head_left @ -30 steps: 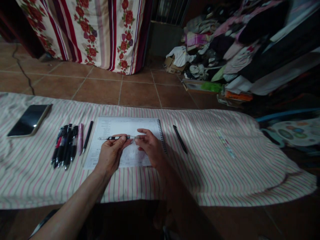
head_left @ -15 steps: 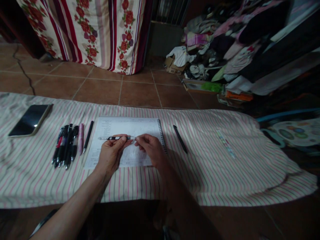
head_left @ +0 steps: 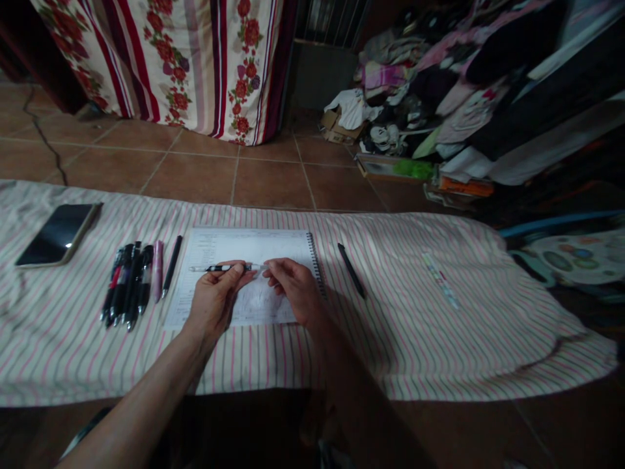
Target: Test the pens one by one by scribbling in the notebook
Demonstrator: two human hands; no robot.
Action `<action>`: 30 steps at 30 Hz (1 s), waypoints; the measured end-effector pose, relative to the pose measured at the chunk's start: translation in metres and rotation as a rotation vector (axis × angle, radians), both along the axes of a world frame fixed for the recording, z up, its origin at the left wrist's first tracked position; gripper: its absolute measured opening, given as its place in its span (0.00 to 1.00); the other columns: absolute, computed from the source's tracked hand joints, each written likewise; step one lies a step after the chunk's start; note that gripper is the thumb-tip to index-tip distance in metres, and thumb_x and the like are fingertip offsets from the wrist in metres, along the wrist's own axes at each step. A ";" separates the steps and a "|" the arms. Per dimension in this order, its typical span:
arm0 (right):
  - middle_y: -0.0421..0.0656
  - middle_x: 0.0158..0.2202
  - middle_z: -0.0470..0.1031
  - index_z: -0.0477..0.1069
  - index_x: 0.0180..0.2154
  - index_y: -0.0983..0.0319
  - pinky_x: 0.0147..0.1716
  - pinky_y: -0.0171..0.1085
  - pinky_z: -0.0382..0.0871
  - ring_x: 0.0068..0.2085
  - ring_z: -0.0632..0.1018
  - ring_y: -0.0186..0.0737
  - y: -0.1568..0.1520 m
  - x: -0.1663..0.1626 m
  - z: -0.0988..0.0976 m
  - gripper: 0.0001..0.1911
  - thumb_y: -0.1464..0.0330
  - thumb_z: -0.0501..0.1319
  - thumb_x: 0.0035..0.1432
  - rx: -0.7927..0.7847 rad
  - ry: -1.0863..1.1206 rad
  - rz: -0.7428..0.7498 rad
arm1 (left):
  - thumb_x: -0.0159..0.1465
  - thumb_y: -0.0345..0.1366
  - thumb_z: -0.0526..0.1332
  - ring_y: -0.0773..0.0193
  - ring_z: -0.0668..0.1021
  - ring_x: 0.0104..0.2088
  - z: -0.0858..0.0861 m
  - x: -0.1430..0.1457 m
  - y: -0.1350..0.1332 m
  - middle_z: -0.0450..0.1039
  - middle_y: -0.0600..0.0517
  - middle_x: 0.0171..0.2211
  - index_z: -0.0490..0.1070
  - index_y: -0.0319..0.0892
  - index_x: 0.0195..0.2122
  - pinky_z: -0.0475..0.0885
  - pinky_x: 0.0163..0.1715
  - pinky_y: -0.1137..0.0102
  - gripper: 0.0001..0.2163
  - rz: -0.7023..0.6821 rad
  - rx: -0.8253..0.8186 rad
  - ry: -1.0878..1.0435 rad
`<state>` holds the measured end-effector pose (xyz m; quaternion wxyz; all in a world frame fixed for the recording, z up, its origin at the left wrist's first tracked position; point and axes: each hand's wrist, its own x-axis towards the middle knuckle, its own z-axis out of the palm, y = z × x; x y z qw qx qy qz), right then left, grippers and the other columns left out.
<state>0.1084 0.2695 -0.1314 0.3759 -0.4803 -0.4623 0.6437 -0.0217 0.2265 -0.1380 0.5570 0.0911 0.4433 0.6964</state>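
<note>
A black-and-white pen point(head_left: 219, 268) lies level above an open spiral notebook point(head_left: 263, 241). My left hand point(head_left: 216, 294) is closed around its middle, thumb on top. The fingers of my right hand point(head_left: 293, 286) pinch the pen's right end, where a pale, clear-looking part shows; its detail is too small to make out. Left of the notebook are a slim black pen point(head_left: 172, 267), a pink pen point(head_left: 157, 272) and a bunch of several dark pens point(head_left: 127, 286). To the right lies a single black pen point(head_left: 351, 270).
The striped cloth point(head_left: 390, 352) covers a low surface. A phone point(head_left: 56, 236) rests at its left, a pale patterned strip point(head_left: 440, 280) at its right. Beyond are the tiled floor point(head_left: 268, 179), a floral curtain point(head_left: 195, 65) and piled clothes point(head_left: 390, 71).
Both hands stay almost in place, still on the pen. The pen has shifted very slightly left; the things around it look unmoved.
</note>
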 end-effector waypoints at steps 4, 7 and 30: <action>0.40 0.24 0.74 0.72 0.28 0.62 0.21 0.31 0.59 0.23 0.70 0.30 0.001 0.000 0.000 0.10 0.62 0.63 0.46 -0.004 -0.012 -0.042 | 0.42 0.27 0.71 0.64 0.80 0.27 0.000 0.000 0.000 0.77 0.49 0.24 0.75 0.32 0.25 0.76 0.36 0.74 0.09 -0.009 0.003 -0.014; 0.40 0.24 0.74 0.72 0.27 0.62 0.21 0.31 0.60 0.23 0.70 0.30 0.001 0.001 0.001 0.08 0.64 0.62 0.46 -0.008 -0.014 -0.046 | 0.43 0.27 0.71 0.64 0.80 0.27 0.000 -0.001 0.000 0.77 0.49 0.24 0.76 0.33 0.25 0.77 0.36 0.73 0.09 -0.004 0.004 -0.017; 0.40 0.26 0.75 0.73 0.31 0.62 0.22 0.30 0.61 0.25 0.71 0.31 0.002 0.006 0.004 0.08 0.66 0.61 0.46 0.044 -0.044 -0.067 | 0.47 0.24 0.68 0.63 0.80 0.28 -0.001 -0.002 0.000 0.77 0.49 0.25 0.75 0.32 0.26 0.78 0.35 0.73 0.04 0.011 0.017 -0.008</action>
